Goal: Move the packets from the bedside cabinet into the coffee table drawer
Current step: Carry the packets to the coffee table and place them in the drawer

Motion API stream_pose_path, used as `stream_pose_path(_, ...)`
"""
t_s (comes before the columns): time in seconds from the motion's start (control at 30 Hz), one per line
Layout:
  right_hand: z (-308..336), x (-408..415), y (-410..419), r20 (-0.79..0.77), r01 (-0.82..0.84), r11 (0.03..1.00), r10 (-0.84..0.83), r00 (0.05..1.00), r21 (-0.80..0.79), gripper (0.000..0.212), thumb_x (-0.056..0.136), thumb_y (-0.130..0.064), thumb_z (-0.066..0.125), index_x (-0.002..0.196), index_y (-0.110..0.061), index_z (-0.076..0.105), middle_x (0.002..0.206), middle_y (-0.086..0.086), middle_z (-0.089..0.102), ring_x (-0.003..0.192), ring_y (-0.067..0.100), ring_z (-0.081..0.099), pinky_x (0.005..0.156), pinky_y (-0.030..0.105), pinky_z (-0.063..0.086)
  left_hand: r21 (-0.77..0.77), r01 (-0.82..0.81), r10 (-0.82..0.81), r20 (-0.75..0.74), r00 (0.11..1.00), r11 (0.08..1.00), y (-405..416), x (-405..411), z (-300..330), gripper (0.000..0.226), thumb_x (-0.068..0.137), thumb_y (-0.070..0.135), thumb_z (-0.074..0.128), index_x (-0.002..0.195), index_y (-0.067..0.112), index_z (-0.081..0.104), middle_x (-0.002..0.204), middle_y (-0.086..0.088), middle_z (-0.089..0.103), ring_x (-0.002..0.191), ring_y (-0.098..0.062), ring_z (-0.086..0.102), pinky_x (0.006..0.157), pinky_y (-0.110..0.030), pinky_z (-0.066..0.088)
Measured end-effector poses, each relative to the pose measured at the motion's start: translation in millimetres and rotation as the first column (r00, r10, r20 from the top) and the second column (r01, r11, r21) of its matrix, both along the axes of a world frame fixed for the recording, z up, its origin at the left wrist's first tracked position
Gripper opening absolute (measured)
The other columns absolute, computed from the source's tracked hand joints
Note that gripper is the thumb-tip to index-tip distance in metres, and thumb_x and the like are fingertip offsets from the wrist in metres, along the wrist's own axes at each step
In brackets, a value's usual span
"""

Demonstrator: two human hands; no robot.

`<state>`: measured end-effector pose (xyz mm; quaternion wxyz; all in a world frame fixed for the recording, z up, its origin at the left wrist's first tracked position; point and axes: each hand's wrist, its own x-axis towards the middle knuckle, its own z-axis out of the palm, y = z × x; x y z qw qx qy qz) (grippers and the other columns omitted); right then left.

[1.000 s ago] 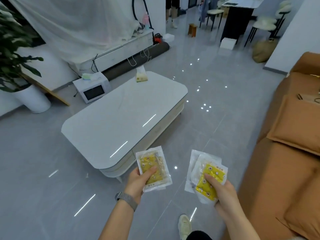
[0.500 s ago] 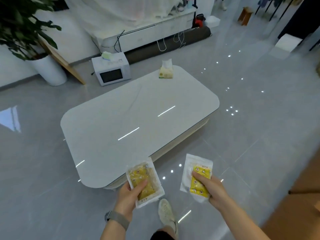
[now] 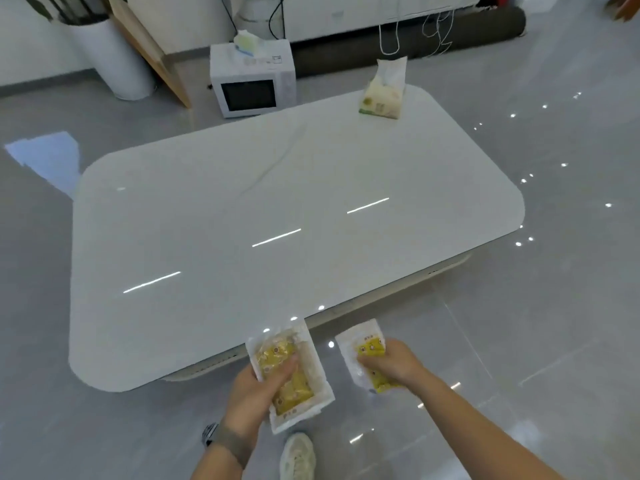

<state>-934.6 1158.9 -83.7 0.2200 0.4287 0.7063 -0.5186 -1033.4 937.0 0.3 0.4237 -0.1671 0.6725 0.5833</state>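
Packets gripped, one (image 3: 289,375) in left hand (image 3: 254,393), one (image 3: 367,355) in right hand (image 3: 394,363), at near edge of table (image 3: 242,209).

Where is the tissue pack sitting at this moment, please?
In the head view, the tissue pack stands on the far right corner of the coffee table, right of the microwave on the floor.

We are looking at a coffee table (image 3: 242,202) whose white top is glossy and smooth, throwing back strips of light, and the grey floor tiles (image 3: 554,306) around it are shining just as wetly. The packets (image 3: 291,375) in our hands are showing crinkly clear plastic over yellow contents, while the far tissue pack (image 3: 382,95) is looking like soft, thin plastic film.
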Motion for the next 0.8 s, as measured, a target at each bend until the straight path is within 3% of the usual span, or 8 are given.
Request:
stream_pose_path(0.1,-59.0,-33.7,17.0,-0.082,-0.216,0.972,0.224,0.971,0.092,0.018,0.085,-0.032,0.068,0.095,-0.017,0.069,0.089,-0.004,0.065,0.08,0.007,0.058,0.058,0.006,0.041,-0.041,0.066,-0.071,-0.117,0.991,0.997,23.3,-6.7,-62.0,0.032,0.068,0.024,0.081,0.096,0.012,0.07,0.087,-0.006,0.076,0.08,-0.023,0.073,0.077,-0.04,0.058)
stream_pose_path(0.17,-98.0,-54.7,26.2,-0.165,-0.295,0.935,0.328,0.93,0.195,0.017,0.084,-0.031,0.069,0.095,-0.017,0.069,0.095,-0.002,0.068,0.082,0.007,0.058,0.056,0.003,0.035,-0.088,0.141,-0.157,-0.211,0.965,0.986,35.1,-11.3,-100.8,0.036,0.065,0.028,0.083,0.095,0.013,0.071,0.087,-0.003,0.076,0.079,-0.02,0.074,0.076,-0.04,0.059)
stream_pose_path(0.27,-153.1,-77.1,37.5,-0.239,-0.329,0.879,0.422,0.875,0.346,0.02,0.084,-0.032,0.067,0.093,-0.014,0.069,0.095,0.001,0.071,0.089,0.015,0.065,0.066,0.016,0.046,-0.125,0.174,-0.204,-0.291,0.935,0.977,45.2,-17.9,-150.4,0.029,0.07,0.024,0.083,0.094,0.015,0.071,0.085,0.001,0.076,0.077,-0.016,0.074,0.073,-0.036,0.059)
stream_pose_path(0.37,-196.7,-83.9,44.4,-0.225,-0.319,0.83,0.455,0.862,0.458,0.027,0.086,-0.038,0.063,0.097,-0.015,0.07,0.097,0.004,0.071,0.095,0.02,0.064,0.074,0.027,0.051,-0.118,0.121,-0.152,-0.316,0.936,0.986,51.9,-15.6,-183.9,0.027,0.072,0.019,0.081,0.095,0.011,0.071,0.084,-0.004,0.076,0.075,-0.02,0.074,0.072,-0.037,0.059)
stream_pose_path(0.47,-222.3,-87.7,45.5,-0.153,-0.329,0.647,0.573,0.805,0.688,0.03,0.089,-0.042,0.056,0.103,-0.018,0.067,0.1,0.003,0.069,0.111,0.022,0.052,0.074,0.028,0.046,-0.122,0.12,-0.161,-0.42,0.893,0.985,60.8,-13.1,-190.2,0.022,0.072,0.021,0.082,0.09,0.014,0.071,0.081,-0.001,0.076,0.074,-0.019,0.074,0.073,-0.037,0.06)
stream_pose_path(0.57,-231.4,-90.8,44.9,-0.095,-0.339,0.525,0.636,0.766,0.781,0.035,0.089,-0.042,0.052,0.113,-0.02,0.062,0.102,0.004,0.066,0.121,0.018,0.043,0.075,0.031,0.048,-0.033,0.074,-0.081,-0.497,0.864,0.997,64.0,-7.5,-183.1,0.024,0.071,0.021,0.081,0.092,0.017,0.07,0.084,0.0,0.076,0.078,-0.02,0.074,0.075,-0.039,0.059)
stream_pose_path(0.7,-227.0,-89.3,48.2,-0.053,-0.387,0.523,0.642,0.765,0.76,0.037,0.087,-0.04,0.052,0.117,-0.019,0.06,0.109,0.003,0.066,0.123,0.02,0.043,0.081,0.033,0.051,-0.016,0.024,-0.029,-0.487,0.873,1.0,63.2,6.2,-177.8,0.025,0.073,0.02,0.079,0.095,0.016,0.07,0.085,-0.001,0.076,0.078,-0.021,0.074,0.079,-0.045,0.058)
stream_pose_path(0.8,-218.9,-80.9,48.7,-0.06,-0.415,0.552,0.65,0.758,0.723,0.035,0.085,-0.043,0.055,0.108,-0.018,0.062,0.105,0.004,0.066,0.115,0.02,0.05,0.078,0.032,0.05,-0.037,0.017,-0.034,-0.503,0.863,0.999,68.2,8.6,-167.8,0.026,0.072,0.022,0.079,0.096,0.018,0.068,0.084,0.003,0.076,0.076,-0.017,0.074,0.072,-0.038,0.06)
